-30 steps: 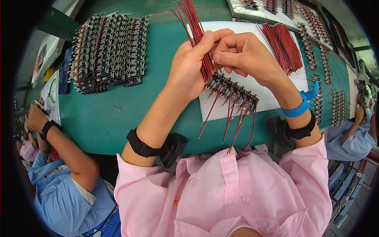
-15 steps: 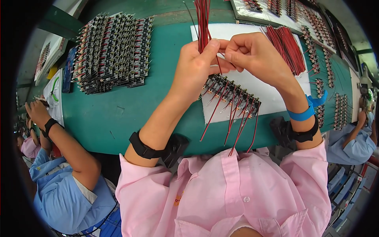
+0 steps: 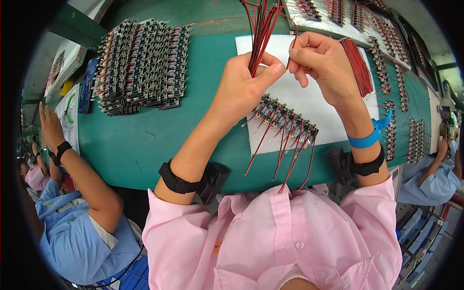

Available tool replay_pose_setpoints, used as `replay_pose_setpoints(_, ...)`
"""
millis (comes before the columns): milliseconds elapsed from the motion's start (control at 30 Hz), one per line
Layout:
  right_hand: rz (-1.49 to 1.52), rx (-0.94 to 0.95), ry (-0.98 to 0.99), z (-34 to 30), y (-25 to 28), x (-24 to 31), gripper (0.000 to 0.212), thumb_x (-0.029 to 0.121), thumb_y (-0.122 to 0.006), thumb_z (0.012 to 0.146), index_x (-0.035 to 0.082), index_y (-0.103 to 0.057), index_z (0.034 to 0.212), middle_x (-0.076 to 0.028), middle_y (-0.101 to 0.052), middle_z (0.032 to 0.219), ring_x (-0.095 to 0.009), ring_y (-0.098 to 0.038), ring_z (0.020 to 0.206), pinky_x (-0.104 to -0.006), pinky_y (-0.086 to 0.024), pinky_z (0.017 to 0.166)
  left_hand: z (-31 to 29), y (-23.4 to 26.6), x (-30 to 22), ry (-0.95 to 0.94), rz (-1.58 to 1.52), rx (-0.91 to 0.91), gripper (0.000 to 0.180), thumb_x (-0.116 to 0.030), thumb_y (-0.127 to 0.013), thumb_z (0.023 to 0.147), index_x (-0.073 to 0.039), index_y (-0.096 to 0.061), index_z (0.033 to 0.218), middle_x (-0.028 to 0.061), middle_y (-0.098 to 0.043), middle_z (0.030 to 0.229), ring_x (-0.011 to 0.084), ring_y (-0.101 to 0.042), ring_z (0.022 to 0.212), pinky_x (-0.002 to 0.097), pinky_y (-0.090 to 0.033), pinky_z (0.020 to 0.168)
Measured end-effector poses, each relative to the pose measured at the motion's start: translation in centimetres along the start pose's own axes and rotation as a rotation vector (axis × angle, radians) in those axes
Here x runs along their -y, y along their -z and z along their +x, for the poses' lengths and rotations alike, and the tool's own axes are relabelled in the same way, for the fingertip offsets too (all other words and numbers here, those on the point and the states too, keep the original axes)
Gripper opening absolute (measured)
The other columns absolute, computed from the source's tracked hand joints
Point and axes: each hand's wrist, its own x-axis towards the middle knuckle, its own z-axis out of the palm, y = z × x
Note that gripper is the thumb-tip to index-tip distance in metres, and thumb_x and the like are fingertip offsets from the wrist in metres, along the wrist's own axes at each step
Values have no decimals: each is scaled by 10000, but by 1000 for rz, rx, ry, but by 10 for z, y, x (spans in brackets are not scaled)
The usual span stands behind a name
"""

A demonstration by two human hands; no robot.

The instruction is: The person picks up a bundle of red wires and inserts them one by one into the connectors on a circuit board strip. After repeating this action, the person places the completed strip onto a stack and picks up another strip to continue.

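My left hand (image 3: 244, 89) is closed around a bundle of red and black wires (image 3: 262, 36), whose loose ends fan out upward. To its right, my right hand (image 3: 323, 65) pinches a single red-and-black wire (image 3: 295, 35) between thumb and fingertips. That wire curves over from the top of the bundle. Below both hands lies a row of small black circuit boards (image 3: 285, 118) on a white sheet (image 3: 333, 130). Several red and black wires hang from the boards toward me, past the near edge of the sheet.
A large stack of circuit boards (image 3: 142, 67) stands left on the green table (image 3: 121, 150). More red wires (image 3: 356, 67) lie at the sheet's right, beside rows of boards (image 3: 416, 140). A tray of boards (image 3: 333, 19) is at the back. Co-workers in blue (image 3: 82, 237) sit on both sides.
My right hand has moved right, away from my left hand, drawing one wire's end up and out from the bundle. The bundle's tops now spread wider. The left co-worker's hand has risen.
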Motion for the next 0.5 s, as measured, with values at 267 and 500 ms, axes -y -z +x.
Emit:
replay_pose_setpoints(267, 87, -20, 26, 0, -3, -5, 93, 98, -515, 757, 24, -485, 709, -48, -525, 588, -79, -430, 417, -184, -332, 412, -2, -1, -1, -96, -8, -68, 169, -174, -548, 785, -12, -496, 789, -74, -331, 479, 5, -250, 369, 180, -201, 327)
replay_pose_setpoints(500, 267, -14, -33, 3, 7, -13, 99, 97, -486, 779, 24, -487, 713, -42, -518, 585, -76, -415, 414, -188, -342, 431, -5, -2, -5, -406, -134, -283, 246, -239, -436, 855, -7, -479, 786, -63, -255, 474, 23, -217, 369, 191, -199, 338)
